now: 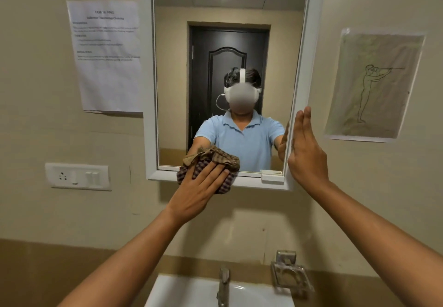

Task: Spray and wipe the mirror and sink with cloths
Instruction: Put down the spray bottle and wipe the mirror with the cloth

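The white-framed mirror hangs on the beige wall ahead. My left hand presses a brown checked cloth flat against the mirror's bottom frame edge, left of centre. My right hand lies flat, fingers straight and together, against the mirror's right frame edge near its lower corner. It holds nothing. The white sink shows at the bottom, with a metal tap rising from it. No spray bottle is in view.
A metal soap holder is fixed to the wall right of the tap. A switch and socket plate sits left of the mirror. A printed sheet is taped at upper left, a drawing at right.
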### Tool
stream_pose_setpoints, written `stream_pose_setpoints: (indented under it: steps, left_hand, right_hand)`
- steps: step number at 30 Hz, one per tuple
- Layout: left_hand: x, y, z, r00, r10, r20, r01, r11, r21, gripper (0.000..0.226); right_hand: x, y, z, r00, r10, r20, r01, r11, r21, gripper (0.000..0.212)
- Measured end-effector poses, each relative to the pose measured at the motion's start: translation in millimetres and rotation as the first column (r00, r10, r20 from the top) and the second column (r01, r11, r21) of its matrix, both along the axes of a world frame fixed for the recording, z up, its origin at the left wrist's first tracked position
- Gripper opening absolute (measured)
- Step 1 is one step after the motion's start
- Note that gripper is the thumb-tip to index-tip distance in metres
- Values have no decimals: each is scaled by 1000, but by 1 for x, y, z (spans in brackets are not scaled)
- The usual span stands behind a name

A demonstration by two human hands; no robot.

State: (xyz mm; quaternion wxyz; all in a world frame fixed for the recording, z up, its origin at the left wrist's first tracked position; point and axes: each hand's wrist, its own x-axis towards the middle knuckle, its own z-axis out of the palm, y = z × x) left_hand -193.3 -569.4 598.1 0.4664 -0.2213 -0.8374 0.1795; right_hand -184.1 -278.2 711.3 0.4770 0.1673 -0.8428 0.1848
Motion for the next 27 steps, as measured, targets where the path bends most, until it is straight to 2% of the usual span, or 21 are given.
stream_pose_setpoints:
  steps: [4, 7, 9, 11, 13, 15, 19, 22, 25, 27]
  left_hand:
    - [9, -33, -11, 995, 105, 2, -104, 990, 95, 86]
    - [15, -39, -24, 988, 135, 68, -151, 921, 358, 100]
    - [19, -25, -33, 992, 79, 100, -123, 807, 578, 91]
    - [22, 0, -38, 994, -15, 111, -78, 627, 775, 82]
    - [24, 29, -37, 986, -110, 124, -63, 448, 892, 80]
    - [27, 60, -36, 972, -204, 115, -34, 364, 931, 78]
    - [35, 119, -40, 914, -395, 95, 69, 381, 922, 75]
    - [41, 155, -48, 834, -535, 138, 87, 375, 923, 73]
    - [48, 182, -54, 779, -600, 182, 74, 376, 924, 71]
    - [51, 194, -58, 754, -634, 174, 64, 335, 940, 71]
  right_hand:
    - [1, -3, -2, 1000, 13, 12, -13, 1000, -22, 85]
    - [4, -4, -3, 999, 9, 31, -8, 1000, -26, 83]
    - [4, -4, -5, 1000, 2, 31, -1, 1000, -23, 81]
    - [5, -4, -7, 1000, -5, 25, 5, 1000, -8, 79]
    - [7, -3, -10, 999, -13, 30, 13, 1000, 10, 77]
    - [9, -1, -12, 999, -23, 42, 22, 999, 25, 78]
    - [9, 6, -20, 999, -13, 44, 10, 998, 60, 79]
    - [11, 12, -30, 997, -11, 79, 4, 997, 81, 92]
    - [15, 18, -42, 991, 3, 132, -17, 995, 101, 98]
    - [16, 22, -51, 988, 5, 157, -23, 993, 117, 98]
